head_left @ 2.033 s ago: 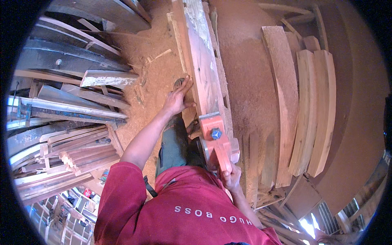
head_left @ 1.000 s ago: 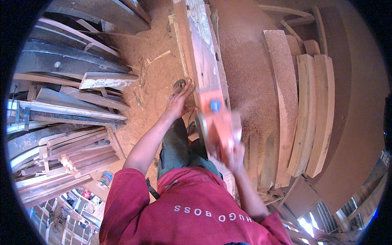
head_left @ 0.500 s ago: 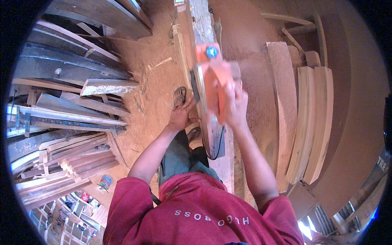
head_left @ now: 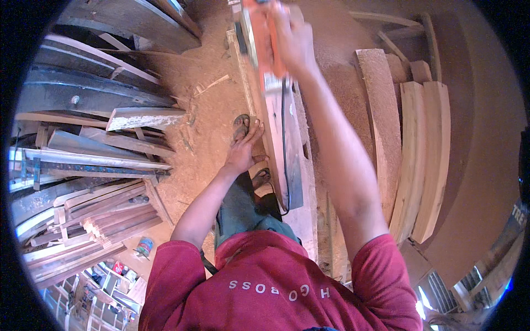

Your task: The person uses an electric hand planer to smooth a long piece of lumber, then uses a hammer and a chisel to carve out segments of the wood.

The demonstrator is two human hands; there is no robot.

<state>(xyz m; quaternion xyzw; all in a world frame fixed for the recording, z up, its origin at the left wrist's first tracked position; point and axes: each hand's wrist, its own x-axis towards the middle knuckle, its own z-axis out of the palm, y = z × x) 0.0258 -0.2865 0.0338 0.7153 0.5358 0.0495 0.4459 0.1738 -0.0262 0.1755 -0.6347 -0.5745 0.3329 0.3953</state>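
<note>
At the top of the head view my right hand (head_left: 295,41) is wrapped round the handle of an orange electric planer (head_left: 264,38). The planer sits far along a long wooden plank (head_left: 276,127), its front end cut off by the picture's edge. A black cord (head_left: 284,124) trails back from it over the plank. My left hand (head_left: 245,149) lies at the plank's left side, fingers stretched out and thumb toward the wood; whether it presses on the edge I cannot tell. The plank rests on a timber support (head_left: 303,229).
Stacked boards (head_left: 72,96) and a bundle of thin strips (head_left: 121,220) fill the left. Several cut curved pieces (head_left: 411,160) lie on the right. Sawdust (head_left: 187,160) covers the floor, and a small tin (head_left: 144,245) stands at lower left.
My right hand has pushed the planer away from me along the plank, and the right arm is now stretched out. The left hand has stayed almost in place.
</note>
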